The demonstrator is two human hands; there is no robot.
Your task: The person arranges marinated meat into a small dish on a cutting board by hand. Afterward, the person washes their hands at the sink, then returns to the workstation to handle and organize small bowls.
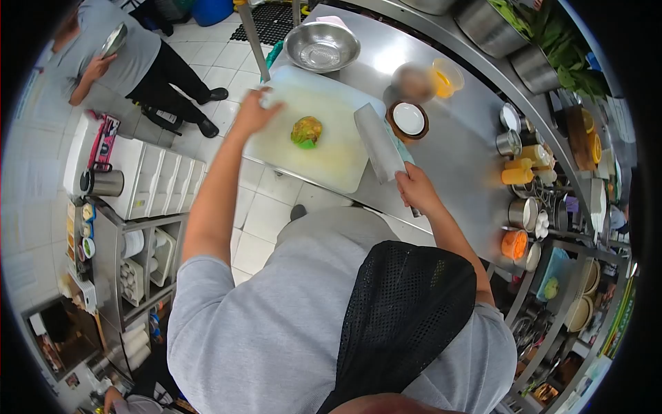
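Observation:
A cleaver (pixel 378 143) with a broad metal blade is gripped by its handle in my right hand (pixel 416 188). Its blade hangs over the right edge of a pale cutting board (pixel 331 165). On the board sits a rounded yellow-green piece of food (pixel 305 132), with brighter green at its near side; its exact kind is unclear. My left hand (pixel 255 112) is over the board's left edge, apart from the food. Motion blurs it, but thumb and fingers look spread with nothing between them. A light cloth (pixel 400 148) lies partly behind the blade.
A steel bowl (pixel 322 45) stands beyond the board. To the right are a small white dish (pixel 408 119) on a brown base and a clear bowl (pixel 448 77) with yellow contents. Sauce bottles (pixel 517 172) and pots line the right side. Another person (pixel 131 55) stands at left holding a metal utensil.

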